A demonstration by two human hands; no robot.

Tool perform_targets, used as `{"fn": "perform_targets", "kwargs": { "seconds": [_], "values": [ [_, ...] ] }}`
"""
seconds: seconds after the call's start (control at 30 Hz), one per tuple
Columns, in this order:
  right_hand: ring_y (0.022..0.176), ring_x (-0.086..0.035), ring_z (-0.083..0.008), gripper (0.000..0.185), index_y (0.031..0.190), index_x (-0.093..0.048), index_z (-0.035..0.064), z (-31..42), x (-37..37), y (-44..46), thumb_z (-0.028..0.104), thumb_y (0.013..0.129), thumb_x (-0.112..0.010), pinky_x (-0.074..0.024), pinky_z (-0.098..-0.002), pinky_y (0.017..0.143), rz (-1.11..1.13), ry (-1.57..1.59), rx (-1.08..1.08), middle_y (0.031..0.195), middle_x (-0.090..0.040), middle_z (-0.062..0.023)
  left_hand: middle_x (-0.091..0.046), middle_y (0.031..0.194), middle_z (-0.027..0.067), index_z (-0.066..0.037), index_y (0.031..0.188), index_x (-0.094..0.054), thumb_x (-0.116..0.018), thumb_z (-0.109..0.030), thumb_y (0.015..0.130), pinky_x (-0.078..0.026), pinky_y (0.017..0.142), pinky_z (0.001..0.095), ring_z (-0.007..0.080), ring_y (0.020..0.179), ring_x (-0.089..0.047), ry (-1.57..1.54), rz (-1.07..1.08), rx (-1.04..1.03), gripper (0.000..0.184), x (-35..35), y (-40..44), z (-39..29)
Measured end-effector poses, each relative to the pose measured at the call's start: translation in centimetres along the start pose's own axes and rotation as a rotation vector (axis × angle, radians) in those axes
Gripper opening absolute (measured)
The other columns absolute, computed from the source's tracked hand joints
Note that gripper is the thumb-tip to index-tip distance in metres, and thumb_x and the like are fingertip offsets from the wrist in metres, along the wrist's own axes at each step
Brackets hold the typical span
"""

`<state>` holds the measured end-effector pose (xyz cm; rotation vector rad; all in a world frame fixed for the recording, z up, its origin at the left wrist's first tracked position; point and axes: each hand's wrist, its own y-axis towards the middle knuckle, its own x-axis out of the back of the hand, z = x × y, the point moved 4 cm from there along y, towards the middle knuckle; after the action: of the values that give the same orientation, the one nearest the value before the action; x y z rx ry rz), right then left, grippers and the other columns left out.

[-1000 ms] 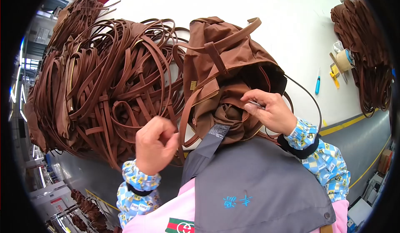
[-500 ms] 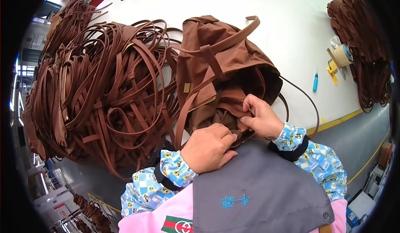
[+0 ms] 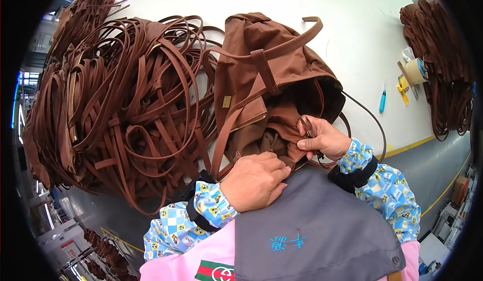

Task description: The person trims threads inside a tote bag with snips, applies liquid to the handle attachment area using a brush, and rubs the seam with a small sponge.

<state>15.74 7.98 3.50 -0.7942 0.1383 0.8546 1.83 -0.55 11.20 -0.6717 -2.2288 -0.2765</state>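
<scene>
A brown fabric bag (image 3: 282,39) with straps lies on the table, its mouth turned toward me and its lining showing. My left hand (image 3: 255,180) presses the bag's near edge, fingers bent over the cloth and thumb against it. In my right hand (image 3: 327,141), at the right of the opening, is a small dark metal tool that looks like thread snips (image 3: 309,127). Its tips rest by the lining, and part of it is hidden by the fingers. A gold zipper (image 3: 249,122) runs along a pocket edge just beyond my left hand.
Left of the bag rises a big heap of brown straps and bags (image 3: 126,95). On the white table (image 3: 362,29) lie a blue-handled tool (image 3: 383,100) and a thread spool (image 3: 414,72). More brown bags (image 3: 443,60) hang over the right edge.
My right hand has shifted slightly right and turned, so the dark metal tool in it now shows. My left hand stays on the bag's edge. The view has moved a little.
</scene>
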Motion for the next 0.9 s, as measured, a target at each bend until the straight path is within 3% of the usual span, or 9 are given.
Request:
{"fn": "perform_targets", "kwargs": {
  "seconds": [0.27,0.3,0.43,0.5,0.57,0.63,0.77,0.83,0.9],
  "values": [
    [0.046,-0.049,-0.0065,0.014,0.084,-0.043,0.0046,3.9,-2.9,-0.5,0.003,0.081,-0.056,-0.0378,-0.0186,0.040,-0.025,-0.165,0.057,0.066,-0.050,-0.0010,-0.059,0.062,0.0132,-0.004,0.072,-0.059,-0.065,-0.041,0.069,-0.047,0.057,0.0393,0.0310,0.059,-0.059,0.215,0.097,0.415,0.037,0.7,2.6,1.8],
    [0.046,-0.049,-0.0065,0.014,0.084,-0.043,0.0046,4.1,-2.8,-0.6,0.003,0.081,-0.056,-0.0378,-0.0186,0.040,-0.027,-0.168,0.063,0.066,-0.050,-0.0010,-0.062,0.071,0.0145,-0.005,0.079,-0.061,-0.061,-0.038,0.072,-0.047,0.064,0.0397,0.0302,0.069,-0.061,0.209,0.316,0.465,0.033,0.8,3.5,2.0],
    [0.045,-0.047,-0.0070,0.010,0.088,-0.042,0.0043,5.0,-1.1,-1.8,0.002,0.083,-0.050,-0.0373,-0.0181,0.040,-0.096,0.005,0.201,0.072,-0.059,-0.0066,-0.061,0.072,0.0164,-0.005,0.072,-0.061,-0.059,-0.036,0.074,-0.044,0.065,0.0427,0.0350,0.071,-0.057,-0.060,0.310,0.527,0.031,1.6,3.8,4.5],
    [0.044,-0.046,-0.0061,0.010,0.088,-0.042,0.0043,5.5,0.1,-3.1,0.003,0.083,-0.050,-0.0369,-0.0171,0.041,-0.095,-0.105,0.254,0.072,-0.061,-0.0077,-0.058,0.066,0.0149,-0.001,0.071,-0.059,-0.061,-0.031,0.074,-0.043,0.060,0.0383,0.0296,0.064,-0.056,-0.382,0.197,0.519,0.030,1.2,3.0,6.0],
    [0.049,-0.049,-0.0054,0.008,0.085,-0.047,0.0026,4.7,0.3,-4.5,0.004,0.082,-0.054,-0.0385,-0.0175,0.044,-0.036,-0.269,0.138,0.070,-0.058,-0.0042,-0.053,0.057,0.0053,0.003,0.070,-0.056,-0.061,-0.019,0.079,-0.039,0.052,0.0296,0.0104,0.055,-0.046,-0.745,0.073,0.473,0.024,1.4,2.3,6.5],
    [0.055,-0.052,-0.0057,0.010,0.089,-0.049,0.0017,3.0,-0.5,-5.3,0.005,0.082,-0.055,-0.0411,-0.0195,0.048,0.016,-0.311,0.010,0.072,-0.056,-0.0017,-0.058,0.064,0.0004,0.001,0.078,-0.061,-0.061,-0.020,0.081,-0.040,0.055,0.0273,0.0094,0.058,-0.047,-1.064,-0.061,0.445,0.022,2.0,1.9,5.8],
    [0.057,-0.050,-0.0062,0.024,0.103,-0.052,0.0011,1.9,-1.8,-5.7,0.011,0.082,-0.059,-0.0409,-0.0212,0.051,-0.154,-0.374,0.055,0.067,-0.054,-0.0014,-0.062,0.084,0.0008,0.000,0.096,-0.061,-0.061,-0.019,0.082,-0.044,0.069,0.0256,0.0108,0.073,-0.054,-1.080,-0.138,0.485,0.023,1.4,0.4,8.0],
    [0.057,-0.049,-0.0057,0.023,0.100,-0.051,0.0011,2.1,-1.4,-5.6,0.011,0.082,-0.060,-0.0395,-0.0212,0.050,-0.254,-0.483,0.145,0.065,-0.053,-0.0017,-0.060,0.102,0.0054,-0.001,0.109,-0.056,-0.058,-0.015,0.083,-0.042,0.084,0.0275,0.0134,0.092,-0.056,-1.475,-0.456,0.272,0.030,2.6,1.7,6.0],
    [0.056,-0.047,-0.0052,0.022,0.098,-0.051,0.0010,3.0,-1.1,-6.0,0.011,0.081,-0.061,-0.0381,-0.0212,0.048,-0.362,-0.593,0.243,0.064,-0.053,-0.0021,-0.053,0.116,0.0094,0.001,0.118,-0.047,-0.055,-0.014,0.084,-0.040,0.092,0.0342,0.0229,0.109,-0.050,-1.538,-0.391,0.031,0.039,4.1,2.6,5.4]
  ]
}}
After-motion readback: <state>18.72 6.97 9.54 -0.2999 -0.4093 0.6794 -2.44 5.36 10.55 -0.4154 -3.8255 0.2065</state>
